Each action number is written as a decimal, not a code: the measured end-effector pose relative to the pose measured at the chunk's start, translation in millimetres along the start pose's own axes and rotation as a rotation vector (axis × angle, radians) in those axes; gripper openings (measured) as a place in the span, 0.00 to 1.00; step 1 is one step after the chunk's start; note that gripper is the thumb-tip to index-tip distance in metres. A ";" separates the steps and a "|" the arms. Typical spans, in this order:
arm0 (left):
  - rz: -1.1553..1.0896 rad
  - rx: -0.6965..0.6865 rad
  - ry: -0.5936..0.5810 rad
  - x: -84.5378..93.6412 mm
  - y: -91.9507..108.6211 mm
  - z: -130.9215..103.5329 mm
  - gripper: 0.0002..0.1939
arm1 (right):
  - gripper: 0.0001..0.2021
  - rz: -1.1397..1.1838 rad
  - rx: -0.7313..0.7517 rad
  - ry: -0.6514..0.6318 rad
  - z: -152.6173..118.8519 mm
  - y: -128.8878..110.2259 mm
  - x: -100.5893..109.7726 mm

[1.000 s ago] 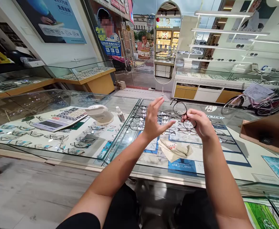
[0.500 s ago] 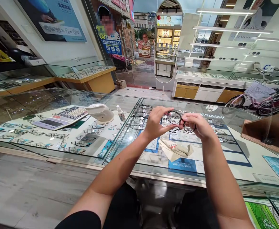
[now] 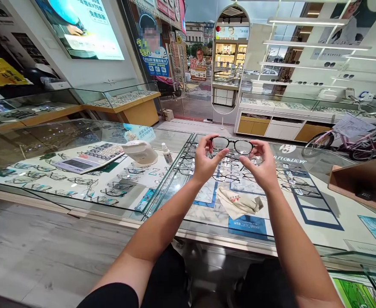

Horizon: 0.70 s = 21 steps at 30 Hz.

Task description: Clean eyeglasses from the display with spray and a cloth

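Observation:
A pair of dark, round-framed eyeglasses (image 3: 220,143) is held up level above the glass counter, its two lenses side by side. My left hand (image 3: 205,159) grips the left end of the frame, thumb below and fingers behind. At the opposite end, my right hand (image 3: 262,164) closes its fingers on the frame, thumb underneath. Below the hands, a crumpled beige cleaning cloth (image 3: 239,203) with red print lies on the glass. Under the glass, rows of spectacle frames (image 3: 226,177) sit in the display.
To the left on the counter (image 3: 162,218) are a calculator (image 3: 79,164), a cream-coloured device (image 3: 140,152) and a small white spray bottle (image 3: 166,153). A brown wooden stand (image 3: 361,186) is at the right. Beyond are an oval mirror (image 3: 229,64) and a bicycle (image 3: 351,137).
The eyeglasses have turned from a slant to level and risen slightly. My left hand, which was spread beside the frame, now grips its left end; my right hand has shifted to the right end.

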State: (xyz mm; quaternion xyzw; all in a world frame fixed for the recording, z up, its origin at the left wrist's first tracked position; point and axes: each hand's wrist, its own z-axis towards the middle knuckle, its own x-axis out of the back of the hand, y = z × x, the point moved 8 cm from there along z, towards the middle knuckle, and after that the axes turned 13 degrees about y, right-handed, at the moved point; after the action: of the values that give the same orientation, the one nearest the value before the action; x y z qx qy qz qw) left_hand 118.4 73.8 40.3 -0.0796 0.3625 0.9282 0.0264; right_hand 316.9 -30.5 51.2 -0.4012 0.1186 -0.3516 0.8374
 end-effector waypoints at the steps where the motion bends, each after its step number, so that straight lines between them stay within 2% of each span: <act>1: 0.017 -0.002 0.010 0.4 -0.9 -0.4 0.30 | 0.29 -0.039 0.039 0.053 -1.1 -2.0 1.3; 3: 0.044 -0.010 0.020 0.1 -1.8 -2.5 0.31 | 0.27 -0.103 0.097 0.124 -3.4 -4.7 2.4; 6: 0.060 0.000 0.032 -1.0 -3.5 -6.1 0.31 | 0.25 -0.151 0.129 0.155 -5.3 -4.2 1.1; 14: 0.047 0.007 -0.009 -4.3 -4.3 -9.2 0.31 | 0.24 -0.125 0.095 0.162 -5.2 5.3 1.0; 21: 0.021 0.020 0.056 -1.5 -4.3 -10.4 0.34 | 0.25 -0.096 0.049 0.180 -6.0 8.4 0.7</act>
State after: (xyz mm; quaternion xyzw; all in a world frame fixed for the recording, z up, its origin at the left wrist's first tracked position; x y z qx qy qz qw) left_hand 121.6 69.9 30.1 -0.1016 0.3734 0.9221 0.0073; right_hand 318.7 -30.8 41.0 -0.3526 0.1653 -0.4289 0.8151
